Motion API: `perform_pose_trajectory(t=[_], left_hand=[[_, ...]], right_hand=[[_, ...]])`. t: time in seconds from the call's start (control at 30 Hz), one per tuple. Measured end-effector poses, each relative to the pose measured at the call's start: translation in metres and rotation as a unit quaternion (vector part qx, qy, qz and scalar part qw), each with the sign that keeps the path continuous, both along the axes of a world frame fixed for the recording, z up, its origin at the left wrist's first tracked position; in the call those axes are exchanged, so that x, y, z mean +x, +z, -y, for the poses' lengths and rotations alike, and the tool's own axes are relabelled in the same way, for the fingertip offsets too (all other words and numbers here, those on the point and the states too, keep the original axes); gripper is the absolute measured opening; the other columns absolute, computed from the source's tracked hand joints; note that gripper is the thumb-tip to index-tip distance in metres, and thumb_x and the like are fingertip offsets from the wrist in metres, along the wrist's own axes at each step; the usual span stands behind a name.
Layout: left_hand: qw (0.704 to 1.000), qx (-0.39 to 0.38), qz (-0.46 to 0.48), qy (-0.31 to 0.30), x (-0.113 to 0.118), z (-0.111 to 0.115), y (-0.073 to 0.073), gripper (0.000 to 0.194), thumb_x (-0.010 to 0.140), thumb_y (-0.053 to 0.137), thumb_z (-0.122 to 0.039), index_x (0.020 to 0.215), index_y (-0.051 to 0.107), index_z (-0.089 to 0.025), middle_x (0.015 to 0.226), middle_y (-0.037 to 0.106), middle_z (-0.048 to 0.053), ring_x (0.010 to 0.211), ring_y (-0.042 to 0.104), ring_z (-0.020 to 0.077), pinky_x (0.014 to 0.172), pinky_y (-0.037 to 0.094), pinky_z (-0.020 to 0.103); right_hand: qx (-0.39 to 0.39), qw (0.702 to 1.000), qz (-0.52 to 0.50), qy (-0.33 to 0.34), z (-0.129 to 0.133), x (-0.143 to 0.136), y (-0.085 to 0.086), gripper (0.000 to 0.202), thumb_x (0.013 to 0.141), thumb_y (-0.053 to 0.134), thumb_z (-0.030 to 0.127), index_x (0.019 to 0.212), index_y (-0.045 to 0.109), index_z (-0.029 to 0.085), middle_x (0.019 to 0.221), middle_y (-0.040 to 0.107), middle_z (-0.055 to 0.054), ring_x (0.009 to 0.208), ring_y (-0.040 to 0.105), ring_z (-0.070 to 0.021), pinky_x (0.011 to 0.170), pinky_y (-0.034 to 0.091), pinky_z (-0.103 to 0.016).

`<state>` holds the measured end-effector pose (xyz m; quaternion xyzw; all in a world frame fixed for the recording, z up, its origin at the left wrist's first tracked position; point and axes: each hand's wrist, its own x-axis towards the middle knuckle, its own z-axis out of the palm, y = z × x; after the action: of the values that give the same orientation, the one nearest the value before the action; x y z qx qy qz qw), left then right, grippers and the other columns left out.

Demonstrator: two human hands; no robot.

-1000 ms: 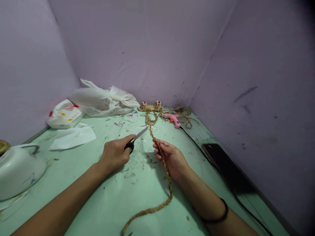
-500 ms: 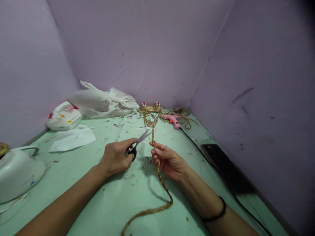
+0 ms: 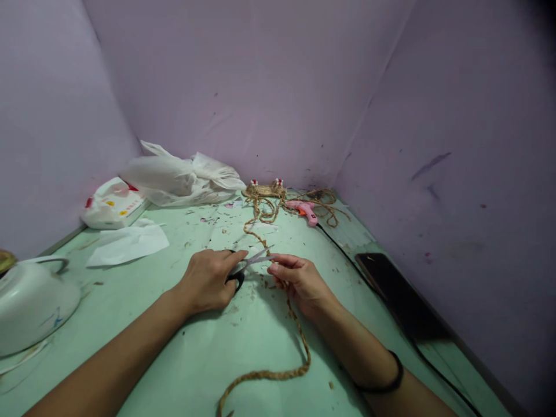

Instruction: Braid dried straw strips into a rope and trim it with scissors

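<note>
My left hand is closed on a pair of black-handled scissors, its fingers in the loops. The blades are parted and reach to the rope just by my right fingertips. Between thumb and fingers, my right hand pinches a braided jute rope. One end of the rope curves toward me along the table; the other runs back to a woven jute piece with red and white beads, near the far wall.
A pink glue gun with a black cord lies at the back right, beside loose twine. A phone rests at right. A white plastic bag, tissue pack, paper sheet and white rounded object occupy the left.
The scissors have moved right so their blades now meet the rope. My right hand has turned slightly, and the rope beyond it has gone from taut to slack and bent.
</note>
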<state>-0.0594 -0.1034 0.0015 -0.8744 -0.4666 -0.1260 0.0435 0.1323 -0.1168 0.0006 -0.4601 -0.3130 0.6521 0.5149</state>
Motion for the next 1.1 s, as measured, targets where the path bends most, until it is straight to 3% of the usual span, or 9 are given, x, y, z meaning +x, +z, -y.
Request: perform_pose_trajectory(t=[0.37, 0.87, 1.1], left_hand=[[0.999, -0.018, -0.019, -0.019, 0.0024, 0.0025, 0.0045, 0.057, 0.066, 0.044, -0.023, 0.123, 0.045, -0.022, 0.088, 0.064, 0.004, 0.077, 0.058, 0.0208, 0.068, 0.042, 0.032], [0.996, -0.065, 0.036, -0.044, -0.0028, -0.0008, 0.0001, 0.060, 0.064, 0.043, -0.014, 0.124, 0.045, -0.021, 0.098, 0.066, 0.004, 0.083, 0.061, 0.0191, 0.068, 0.045, 0.028], [0.994, -0.084, 0.047, -0.047, -0.0012, 0.0016, 0.0068, 0.050, 0.066, 0.042, -0.013, 0.112, 0.053, -0.027, 0.082, 0.067, -0.001, 0.069, 0.061, 0.0155, 0.061, 0.042, 0.024]], right_hand=[[0.048, 0.993, 0.105, 0.004, 0.0034, -0.0028, 0.0011, 0.017, 0.049, 0.070, 0.015, 0.067, 0.070, 0.013, 0.044, 0.053, 0.003, 0.040, 0.041, -0.0058, 0.044, 0.031, -0.021], [0.073, 0.992, 0.103, 0.018, 0.0045, -0.0028, 0.0032, 0.013, 0.052, 0.069, 0.017, 0.064, 0.069, 0.012, 0.045, 0.053, 0.002, 0.042, 0.041, -0.0055, 0.045, 0.032, -0.021], [0.077, 0.992, 0.098, 0.012, 0.0049, -0.0028, 0.0064, 0.012, 0.052, 0.069, 0.017, 0.061, 0.068, 0.011, 0.045, 0.051, 0.002, 0.042, 0.040, -0.0055, 0.045, 0.031, -0.021]])
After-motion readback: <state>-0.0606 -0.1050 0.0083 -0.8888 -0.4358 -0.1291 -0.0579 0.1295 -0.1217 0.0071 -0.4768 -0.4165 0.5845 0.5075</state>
